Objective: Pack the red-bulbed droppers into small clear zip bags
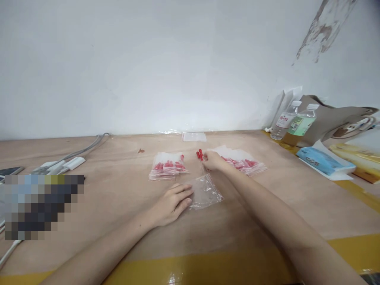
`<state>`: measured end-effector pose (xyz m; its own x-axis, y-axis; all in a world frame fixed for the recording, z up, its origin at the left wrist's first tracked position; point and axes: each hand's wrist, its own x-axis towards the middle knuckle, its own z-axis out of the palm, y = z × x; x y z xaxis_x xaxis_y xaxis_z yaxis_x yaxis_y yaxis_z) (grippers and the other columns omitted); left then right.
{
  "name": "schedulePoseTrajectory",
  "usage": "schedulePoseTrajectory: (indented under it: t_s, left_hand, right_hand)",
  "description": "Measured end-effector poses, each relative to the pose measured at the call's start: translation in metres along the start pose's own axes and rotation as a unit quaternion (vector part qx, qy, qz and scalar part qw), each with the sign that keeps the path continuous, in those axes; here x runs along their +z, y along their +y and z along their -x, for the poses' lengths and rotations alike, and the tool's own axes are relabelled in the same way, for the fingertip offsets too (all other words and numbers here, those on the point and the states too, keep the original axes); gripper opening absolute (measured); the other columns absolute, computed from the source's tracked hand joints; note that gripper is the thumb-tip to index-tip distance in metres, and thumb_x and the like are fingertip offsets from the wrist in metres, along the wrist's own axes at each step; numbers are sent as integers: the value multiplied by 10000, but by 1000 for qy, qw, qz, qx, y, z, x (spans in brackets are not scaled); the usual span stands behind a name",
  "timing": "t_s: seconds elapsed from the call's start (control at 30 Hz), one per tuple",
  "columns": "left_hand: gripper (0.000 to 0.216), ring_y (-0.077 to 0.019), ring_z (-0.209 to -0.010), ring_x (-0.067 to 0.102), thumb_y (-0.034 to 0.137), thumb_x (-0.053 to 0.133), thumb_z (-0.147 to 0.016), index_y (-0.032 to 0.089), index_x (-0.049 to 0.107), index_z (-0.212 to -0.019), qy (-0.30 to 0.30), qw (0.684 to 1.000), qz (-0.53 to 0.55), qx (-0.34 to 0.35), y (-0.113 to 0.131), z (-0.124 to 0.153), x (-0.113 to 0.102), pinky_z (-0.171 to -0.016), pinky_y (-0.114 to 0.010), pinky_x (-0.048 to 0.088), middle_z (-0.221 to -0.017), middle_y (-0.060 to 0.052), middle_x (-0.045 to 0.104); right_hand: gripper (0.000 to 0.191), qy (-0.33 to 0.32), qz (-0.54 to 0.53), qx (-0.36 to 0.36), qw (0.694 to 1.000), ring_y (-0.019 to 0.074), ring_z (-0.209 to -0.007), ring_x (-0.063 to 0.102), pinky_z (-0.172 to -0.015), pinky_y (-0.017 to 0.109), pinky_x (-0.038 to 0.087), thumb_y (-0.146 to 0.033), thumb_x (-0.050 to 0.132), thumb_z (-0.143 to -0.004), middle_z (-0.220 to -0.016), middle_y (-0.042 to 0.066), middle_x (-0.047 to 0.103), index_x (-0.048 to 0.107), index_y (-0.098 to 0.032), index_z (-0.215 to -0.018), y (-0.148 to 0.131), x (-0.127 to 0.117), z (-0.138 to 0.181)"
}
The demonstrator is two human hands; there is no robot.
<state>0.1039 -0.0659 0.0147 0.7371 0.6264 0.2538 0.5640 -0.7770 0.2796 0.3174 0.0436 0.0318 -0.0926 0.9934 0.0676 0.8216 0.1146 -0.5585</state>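
Observation:
My left hand (173, 204) lies flat on the wooden table (118, 198), fingers stretched out, their tips on the edge of an empty clear plastic bag (206, 192). My right hand (212, 161) reaches further back and is closed on a few small red pieces (200, 154). Right beside it is a pile of small clear bags filled with red pieces (242, 162). A second pile of filled bags (169, 166) lies to the left of that hand.
More empty clear bags (194, 137) lie by the wall. Two plastic bottles (292, 120), a brown paper bag (335, 118) and a blue packet (322, 160) stand at the right. Grey cables and a white adapter (67, 162) are at the left.

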Motion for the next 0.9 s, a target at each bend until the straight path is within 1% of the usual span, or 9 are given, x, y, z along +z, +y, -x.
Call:
schedulePoseTrajectory:
  t_s: [0.07, 0.13, 0.23, 0.33, 0.43, 0.53, 0.67, 0.8, 0.9]
  left_hand:
    - [385, -222, -1230, 374, 307, 396, -909, 244, 422, -1289, -22, 999, 9, 27, -7, 1, -5, -1008, -428, 331, -1342, -63, 409]
    - [409, -223, -1257, 336, 312, 424, -897, 267, 396, -1303, -59, 997, 17, 49, -14, 2, -8, -1024, -439, 302, -1368, -53, 372]
    - [392, -212, -1259, 338, 261, 429, -891, 276, 425, -1283, -93, 994, 34, 56, -19, 6, -10, -1030, -434, 294, -1365, -51, 375]
    - [364, -208, -1238, 371, 221, 441, -874, 265, 489, -1232, -53, 996, 43, 58, -19, 7, -7, -1009, -414, 335, -1345, -55, 405]
    - [315, -219, -1202, 410, 235, 447, -869, 236, 553, -1165, 44, 996, -14, 75, -20, 0, -4, -997, -424, 344, -1268, -62, 492]
    - [337, -251, -1219, 373, 249, 446, -866, 237, 534, -1191, 110, 982, -136, 67, -27, -10, -7, -1032, -471, 252, -1251, -61, 505]
    - [411, -297, -1217, 357, 285, 415, -876, 281, 427, -1287, 123, 965, -230, -37, -49, -13, -12, -1008, -499, 236, -1301, -66, 448]
    - [383, -281, -1129, 441, 249, 374, -884, 328, 463, -1248, 119, 960, -234, -96, -74, -2, -13, -916, -429, 350, -1255, -50, 486]
    - [377, -292, -1153, 412, 230, 386, -866, 330, 499, -1212, 127, 949, -256, -135, -84, 8, -16, -945, -464, 311, -1228, -56, 502]
  right_hand:
    - [112, 7, -22, -2, 1000, 208, -662, 614, -572, 263, 435, -179, 567, -666, -661, 74, 644, 590, -167, -774, 3, -6, 4]
    - [371, 16, -110, 2, 994, 179, -551, 598, -491, 251, 437, -209, 555, -687, -595, 27, 615, 517, -170, -1055, 8, -9, 11]
    - [820, 22, -292, 4, 956, 159, -419, 562, -386, 239, 432, -197, 565, -659, -518, -64, 544, 126, -205, -1351, 20, -12, 32]
    - [1014, 31, -388, 6, 921, 148, -388, 559, -360, 237, 453, -166, 561, -613, -525, -106, 519, -116, -242, -1364, 33, -14, 59]
    - [1038, 59, -433, 13, 899, 135, -369, 549, -332, 222, 449, -185, 549, -611, -533, -117, 516, -175, -239, -1353, 43, -11, 82]
    - [980, 98, -446, 24, 889, 130, -343, 531, -303, 209, 433, -253, 552, -654, -503, -123, 490, -128, -215, -1359, 48, -4, 91]
    - [877, 121, -454, 38, 882, 125, -328, 518, -283, 199, 409, -335, 566, -691, -516, -108, 500, -11, -218, -1341, 50, 5, 88]
    - [753, 140, -473, 34, 869, 109, -353, 513, -314, 215, 425, -379, 616, -663, -581, -87, 519, 165, -224, -1245, 49, 11, 83]
    - [650, 149, -493, 29, 857, 119, -417, 544, -390, 255, 478, -395, 630, -652, -620, -76, 525, 237, -241, -1146, 49, 14, 81]
